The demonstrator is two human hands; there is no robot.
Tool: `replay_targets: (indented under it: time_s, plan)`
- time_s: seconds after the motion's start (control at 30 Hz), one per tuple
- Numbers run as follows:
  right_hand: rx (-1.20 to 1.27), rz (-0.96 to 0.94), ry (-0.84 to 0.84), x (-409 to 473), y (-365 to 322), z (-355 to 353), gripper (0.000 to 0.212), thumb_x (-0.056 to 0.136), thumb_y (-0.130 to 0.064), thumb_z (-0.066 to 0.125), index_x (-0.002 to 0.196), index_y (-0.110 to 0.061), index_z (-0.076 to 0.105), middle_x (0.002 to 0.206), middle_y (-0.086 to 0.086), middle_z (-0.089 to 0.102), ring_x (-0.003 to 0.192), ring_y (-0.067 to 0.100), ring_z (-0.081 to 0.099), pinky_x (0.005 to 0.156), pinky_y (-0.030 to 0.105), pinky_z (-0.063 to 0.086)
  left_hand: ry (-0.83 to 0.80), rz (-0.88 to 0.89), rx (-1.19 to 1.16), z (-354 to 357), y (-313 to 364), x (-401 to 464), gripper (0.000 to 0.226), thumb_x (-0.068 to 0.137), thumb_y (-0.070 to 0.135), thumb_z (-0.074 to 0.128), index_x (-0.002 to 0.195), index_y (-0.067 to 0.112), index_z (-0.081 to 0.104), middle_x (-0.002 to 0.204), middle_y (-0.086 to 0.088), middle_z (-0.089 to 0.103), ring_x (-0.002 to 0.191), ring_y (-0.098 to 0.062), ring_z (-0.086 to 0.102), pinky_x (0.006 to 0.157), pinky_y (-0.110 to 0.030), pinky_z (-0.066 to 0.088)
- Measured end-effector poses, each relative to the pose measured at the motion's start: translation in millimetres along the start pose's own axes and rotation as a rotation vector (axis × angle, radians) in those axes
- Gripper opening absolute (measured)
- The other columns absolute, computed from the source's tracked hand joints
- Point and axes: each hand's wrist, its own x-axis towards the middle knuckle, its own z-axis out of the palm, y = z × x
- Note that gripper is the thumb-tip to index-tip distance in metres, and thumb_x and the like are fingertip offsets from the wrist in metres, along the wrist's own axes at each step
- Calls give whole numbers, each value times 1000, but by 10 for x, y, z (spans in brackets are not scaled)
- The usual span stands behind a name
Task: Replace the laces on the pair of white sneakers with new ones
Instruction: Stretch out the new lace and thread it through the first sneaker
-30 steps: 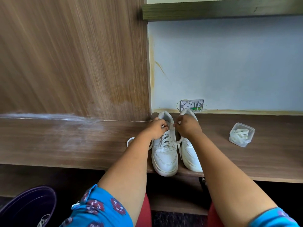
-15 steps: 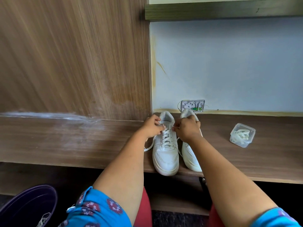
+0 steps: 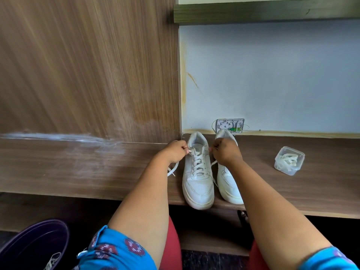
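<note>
Two white sneakers stand side by side on the wooden shelf [image 3: 78,172], toes toward me. The left sneaker [image 3: 197,184] is laced up to its top eyelets. My left hand [image 3: 175,152] pinches the lace's left end beside the top eyelet; that end [image 3: 172,170] hangs down onto the shelf. My right hand [image 3: 226,152] pinches the lace's right end at the other top eyelet and hides much of the right sneaker [image 3: 228,184].
A small clear plastic box [image 3: 289,160] holding white laces sits on the shelf to the right. A purple bucket [image 3: 33,246] with a lace inside stands on the floor at lower left. A wall socket [image 3: 230,125] is behind the sneakers.
Both hands have drawn apart from the tongue of the left sneaker to either side, pulling the lace ends outward. The loop of lace lying left of the sneaker has shrunk to a short hanging end.
</note>
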Motion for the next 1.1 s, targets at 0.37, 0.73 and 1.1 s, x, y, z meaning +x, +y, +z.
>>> replay_targets:
  time_s: [0.37, 0.73, 1.1]
  plan:
    - [-31, 76, -165, -17, -7, -184, 35, 95, -40, 55, 90, -8, 70, 85, 8, 67, 82, 21, 61, 68, 24, 42, -189, -83, -65, -240, -3, -150, 25, 97, 21, 54, 73, 15, 57, 64, -2, 45, 58, -14, 41, 67, -29, 43]
    - [1081, 325, -791, -242, -290, -231, 29, 98, -6, 36, 86, -1, 61, 71, 11, 67, 60, 19, 65, 49, 24, 52, -631, 68, 98, -361, 890, -781, 32, 100, 36, 45, 89, 11, 62, 80, -5, 70, 62, -12, 66, 61, -23, 45]
    - [348, -174, -518, -318, -202, -155, 15, 85, -28, 72, 89, -15, 77, 95, -1, 73, 95, 11, 64, 90, 26, 47, -173, -254, -271, 103, 568, -253, 37, 91, 1, 47, 127, -2, 52, 62, -5, 56, 47, -11, 54, 38, -15, 45]
